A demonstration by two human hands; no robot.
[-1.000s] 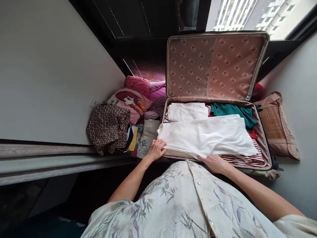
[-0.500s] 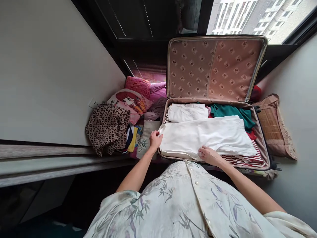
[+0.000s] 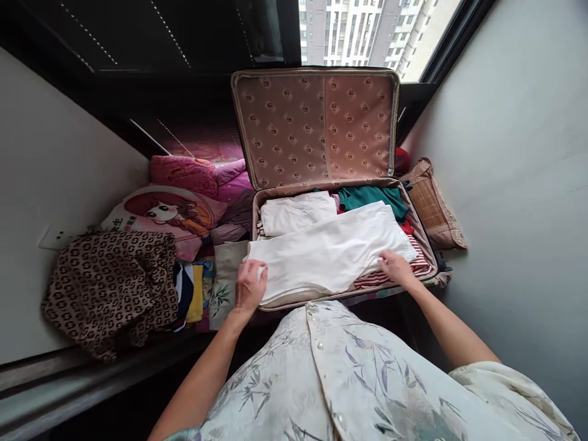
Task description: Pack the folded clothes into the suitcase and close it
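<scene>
A long folded white garment [image 3: 316,257] lies slantwise across the front of an open suitcase [image 3: 331,182]. Its left end is in my left hand [image 3: 249,286], whose fingers curl over the edge at the case's front left. My right hand [image 3: 395,268] pinches the garment's near edge toward the right end. Behind it in the case are a folded white cloth [image 3: 296,212] on the left and a green garment [image 3: 370,199] on the right. Red-and-white striped fabric [image 3: 421,264] shows from under the right end.
The suitcase lid [image 3: 316,128] stands upright against the window. To the left are a patterned brown cloth [image 3: 114,288], a cushion with a cartoon girl [image 3: 169,214], a pink cushion [image 3: 184,174] and folded clothes [image 3: 195,294]. A brown woven mat [image 3: 434,205] leans at the right wall.
The view has swung right, so the suitcase appears farther left. My right hand has shifted along the white garment toward its right end. My left hand stays at the left end.
</scene>
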